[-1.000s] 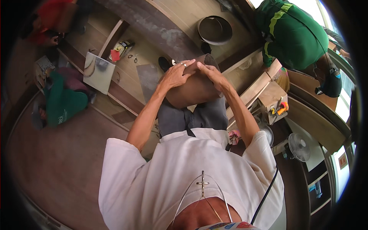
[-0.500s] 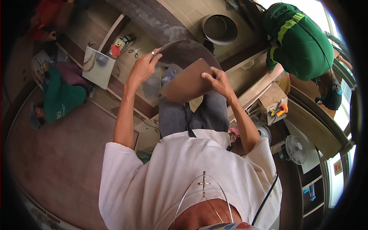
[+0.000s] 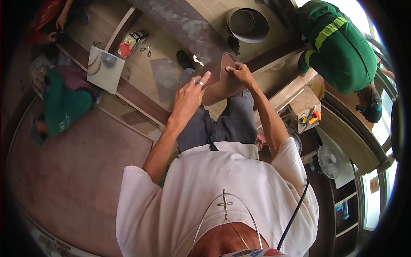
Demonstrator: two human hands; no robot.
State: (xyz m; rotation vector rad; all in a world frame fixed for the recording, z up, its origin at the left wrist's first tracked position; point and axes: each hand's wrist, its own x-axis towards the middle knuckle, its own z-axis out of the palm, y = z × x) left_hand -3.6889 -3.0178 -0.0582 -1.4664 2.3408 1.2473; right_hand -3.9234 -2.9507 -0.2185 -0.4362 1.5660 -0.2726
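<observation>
The right fingers (image 3: 239,72) pinch the edge of the curled sheet (image 3: 219,88); the left fingers (image 3: 204,79) lie half-bent over its other side — whether gripping, I cannot tell. The sheet sits between them, presumably braced against springing open.

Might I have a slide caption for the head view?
Left hand touches and right hand grips a thin, curled brown sheet.

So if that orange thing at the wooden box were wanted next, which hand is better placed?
Probably the right hand: it is nearer the orange thing at the wooden box, off to the right, than the left hand is. It holds the brown sheet, though, so may need to let go first.
</observation>
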